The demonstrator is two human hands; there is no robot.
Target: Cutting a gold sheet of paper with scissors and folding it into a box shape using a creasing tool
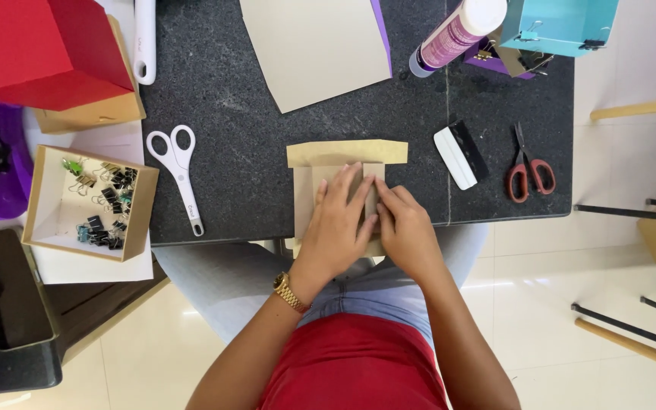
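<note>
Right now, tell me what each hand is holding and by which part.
Neither hand grips anything. The left hand and right hand lie flat, pressing down on the middle of the folded tan cardboard piece on the dark table.

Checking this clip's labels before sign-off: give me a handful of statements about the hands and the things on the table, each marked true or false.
1. Both hands press on the brown cardboard piece. True: left hand and right hand lie flat on it.
2. The white scissors lie beside the right hand. False: they lie left of the left hand; the red-handled scissors are on the right.
3. The open box holds binder clips. True.
4. The right wrist wears a gold watch. False: the gold watch is on the left wrist.
5. The glue bottle lies tilted. True.
</note>
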